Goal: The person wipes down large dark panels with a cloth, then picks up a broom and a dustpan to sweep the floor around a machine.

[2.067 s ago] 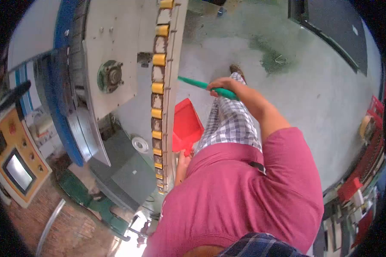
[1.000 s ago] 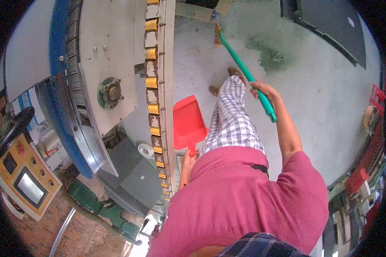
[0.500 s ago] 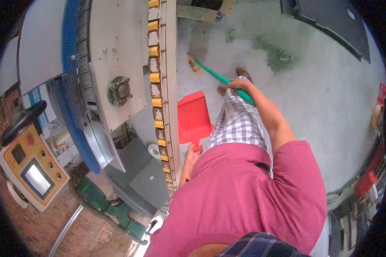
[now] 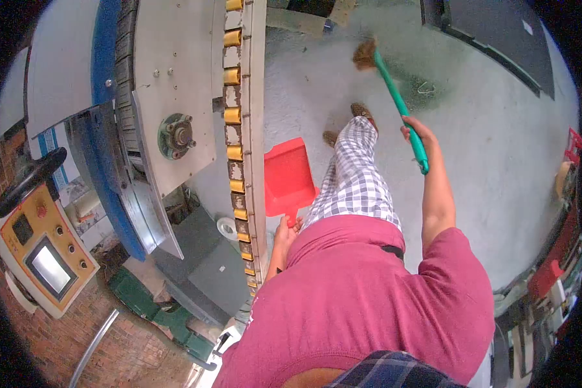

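Note:
My right hand [image 4: 420,131] is closed round the green handle of a hand brush [image 4: 394,94], out to the right of my legs. The brush's brown bristles [image 4: 365,55] are over the floor, up and left of the hand, slightly blurred. By my left hip, my left hand [image 4: 287,231] grips the short handle of a red dustpan [image 4: 289,176]. The pan's open side faces forward, and its left edge is partly hidden behind the machine's edge. I cannot make out any sweepings in the pan.
Along the left runs a machine with a yellow-and-white roller chain [image 4: 233,116]. A control panel [image 4: 52,258] with a screen stands at lower left. Dark panels [image 4: 491,39] lie at upper right. A greenish stain [image 4: 427,84] marks the grey floor [image 4: 485,161].
My right hand has swung the brush to the right and forward, away from the machine side. The dustpan in my left hand stays nearly where it was.

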Demonstrator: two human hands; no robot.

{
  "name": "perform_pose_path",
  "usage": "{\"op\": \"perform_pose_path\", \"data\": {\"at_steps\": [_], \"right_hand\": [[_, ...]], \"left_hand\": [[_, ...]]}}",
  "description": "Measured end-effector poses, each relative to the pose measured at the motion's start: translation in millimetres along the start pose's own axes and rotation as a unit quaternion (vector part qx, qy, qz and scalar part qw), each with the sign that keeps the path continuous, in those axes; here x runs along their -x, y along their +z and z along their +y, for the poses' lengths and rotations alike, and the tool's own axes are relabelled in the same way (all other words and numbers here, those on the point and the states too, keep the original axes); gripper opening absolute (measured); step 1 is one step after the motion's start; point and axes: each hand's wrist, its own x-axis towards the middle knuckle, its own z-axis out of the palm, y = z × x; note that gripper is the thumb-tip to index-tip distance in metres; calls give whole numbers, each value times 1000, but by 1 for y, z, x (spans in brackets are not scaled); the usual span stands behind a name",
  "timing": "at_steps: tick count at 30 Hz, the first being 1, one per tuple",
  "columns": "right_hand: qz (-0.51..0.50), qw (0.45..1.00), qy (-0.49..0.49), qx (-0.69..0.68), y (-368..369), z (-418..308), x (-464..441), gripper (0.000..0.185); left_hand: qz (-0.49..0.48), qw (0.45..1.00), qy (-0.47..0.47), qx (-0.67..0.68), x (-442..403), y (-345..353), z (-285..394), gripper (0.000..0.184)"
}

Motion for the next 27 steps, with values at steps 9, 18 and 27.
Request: {"op": "perform_pose_path", "data": {"at_steps": [9, 18, 27], "right_hand": [[-10, 1000, 2, 17, 32, 26, 67, 28], [-114, 719, -103, 678, 72, 61, -47, 25], [-79, 546, -189, 812, 134, 26, -141, 29]], "left_hand": [[23, 1000, -18, 6, 1, 6, -4, 33], [-4, 999, -23, 24, 3, 2, -10, 32], [18, 995, -46, 87, 18, 15, -22, 32]]}}
